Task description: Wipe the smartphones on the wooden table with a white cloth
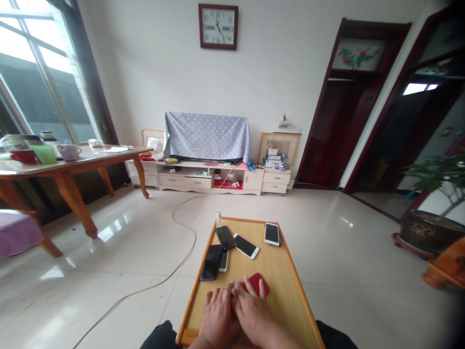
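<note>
On the near part of a small wooden tray table, my two hands lie side by side, palms down, with their thumb sides meeting. My left hand has its fingers stretched forward, close together over the wood. My right hand spreads its fingers across a flat red phone or phone case, covering much of it. A bit of red also shows between the hands. Beyond my left hand are a dark phone and a partly covered white phone. Another dark phone and a white-framed phone lie farther up.
A white phone lies at the far right corner, a small bottle at the far left. Raised edging borders the tray table. A cable crosses the floor. A dining table stands left, a potted plant right.
</note>
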A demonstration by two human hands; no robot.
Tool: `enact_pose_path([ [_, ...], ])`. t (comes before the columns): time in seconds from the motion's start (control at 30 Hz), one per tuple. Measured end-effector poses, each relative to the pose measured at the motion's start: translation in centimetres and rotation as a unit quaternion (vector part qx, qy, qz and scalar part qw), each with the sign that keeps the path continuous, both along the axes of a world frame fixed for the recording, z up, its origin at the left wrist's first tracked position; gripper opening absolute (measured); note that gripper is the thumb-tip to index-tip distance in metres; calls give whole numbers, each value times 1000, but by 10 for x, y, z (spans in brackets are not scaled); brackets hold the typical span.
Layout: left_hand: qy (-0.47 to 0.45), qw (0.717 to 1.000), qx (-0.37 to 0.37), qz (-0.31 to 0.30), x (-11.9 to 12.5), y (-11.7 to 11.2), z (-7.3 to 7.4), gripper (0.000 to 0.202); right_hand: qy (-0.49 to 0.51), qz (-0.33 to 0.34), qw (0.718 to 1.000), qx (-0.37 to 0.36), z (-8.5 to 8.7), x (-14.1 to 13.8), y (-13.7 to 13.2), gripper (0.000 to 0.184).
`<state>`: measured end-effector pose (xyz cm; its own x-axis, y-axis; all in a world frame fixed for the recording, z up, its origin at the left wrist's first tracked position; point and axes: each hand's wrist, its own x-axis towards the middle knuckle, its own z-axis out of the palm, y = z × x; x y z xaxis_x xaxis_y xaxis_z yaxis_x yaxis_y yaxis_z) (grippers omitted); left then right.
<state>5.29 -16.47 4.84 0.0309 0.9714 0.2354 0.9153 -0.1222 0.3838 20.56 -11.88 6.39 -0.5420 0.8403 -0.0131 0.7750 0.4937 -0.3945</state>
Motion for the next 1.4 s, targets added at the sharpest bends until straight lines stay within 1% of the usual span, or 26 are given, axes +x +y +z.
enact_pose_path([
  [0.07, 13, 1000, -1, 14, 0, -1, -2, 61, -16, -46, 999, 11, 2, 7, 9, 49],
  [0.17, 25, 999, -11, 20, -1, 0, -6, 67, -41, -145, 988, 34, 0, 18, 22, 53],
  [0.2, 25, 999, -15, 19, -2, 0, -7, 68, -43, -160, 986, 37, -2, 19, 22, 54],
  [0.23, 24, 999, -18, 18, -3, 1, -9, 69, -41, -156, 986, 35, -5, 17, 20, 54],
  [0.27, 21, 999, -22, 16, -4, 2, -11, 68, -34, -138, 989, 28, -8, 14, 15, 53],
  [0.37, 5, 1000, -28, 7, -8, 5, -18, 66, -3, -44, 999, 5, -16, 4, 0, 48],
  [0.4, 2, 1000, -28, 7, -9, 5, -20, 65, 3, -22, 1000, 1, -16, 2, -3, 47],
  [0.43, 2, 1000, -27, 9, -10, 6, -21, 65, 4, -15, 1000, 1, -16, 3, -3, 46],
  [0.5, 5, 1000, -22, 19, -10, 5, -21, 67, -4, -44, 999, 12, -14, 11, 2, 47],
  [0.6, 3, 1000, -15, 25, -6, 1, -16, 68, -26, -139, 989, 38, -12, 24, 12, 52],
  [0.63, 1, 1000, -12, 24, -5, -1, -14, 66, -29, -155, 987, 43, -13, 27, 12, 53],
  [0.67, -1, 1000, -8, 24, -3, -3, -11, 65, -29, -154, 987, 44, -15, 28, 9, 53],
  [0.7, -1, 1000, -3, 25, -2, -4, -9, 63, -25, -138, 989, 43, -17, 27, 3, 52],
  [0.8, 7, 1000, 0, 23, 2, -5, -4, 57, 4, -58, 998, 36, -23, 23, -19, 51],
  [0.87, 15, 1000, -12, 16, 3, -5, -1, 55, 17, -45, 998, 37, -24, 25, -29, 51],
  [0.93, 30, 999, -24, 10, 3, -4, 3, 54, 22, -72, 996, 45, -21, 31, -28, 48],
  [1.03, 45, 999, -25, 0, 4, -1, 6, 56, 35, -123, 990, 65, -17, 46, -14, 47],
  [1.1, 43, 999, -27, -2, 4, 1, 7, 54, 39, -138, 986, 80, -19, 52, -6, 50],
  [1.17, 40, 999, -28, -3, 4, 3, 6, 51, 34, -119, 989, 80, -22, 53, -6, 51],
  [1.33, 39, 999, -24, -2, 4, 5, 3, 50, 33, -21, 997, 67, -30, 45, -24, 53],
  [1.4, 41, 999, -23, -3, 4, 6, 2, 50, 43, -15, 997, 69, -28, 46, -23, 51],
])
